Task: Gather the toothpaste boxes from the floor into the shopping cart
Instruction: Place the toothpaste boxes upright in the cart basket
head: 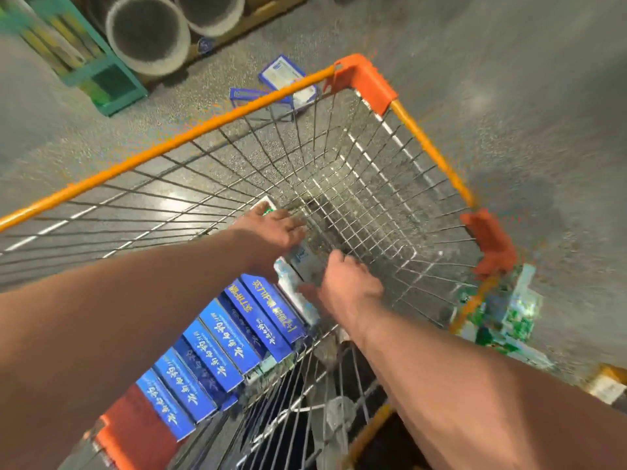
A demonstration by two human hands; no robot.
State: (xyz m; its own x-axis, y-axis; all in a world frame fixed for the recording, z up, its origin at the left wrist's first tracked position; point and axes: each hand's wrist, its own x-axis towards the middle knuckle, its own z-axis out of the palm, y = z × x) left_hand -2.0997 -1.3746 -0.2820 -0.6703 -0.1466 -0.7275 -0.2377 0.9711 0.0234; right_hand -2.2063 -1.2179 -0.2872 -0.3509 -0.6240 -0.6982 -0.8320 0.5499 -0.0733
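Orange-rimmed shopping cart (203, 139) fills the view, and both hands are down inside it. The left hand (271, 228) and the right hand (346, 283) each curl their fingers round a pale toothpaste box (297, 266), one at each end. Blue boxes (220, 344) stand in a row in the cart at 7 o'clock. Two more boxes (285, 76) lie on the floor (509, 62) at 12 o'clock.

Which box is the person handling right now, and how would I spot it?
Find the wire shopping cart with the orange rim. Along its near left side stands a row of dark blue boxes; at the row's far end, the left hand and right hand hold the pale box between them. It alone shows a whitish, light-blue face rather than deep blue.
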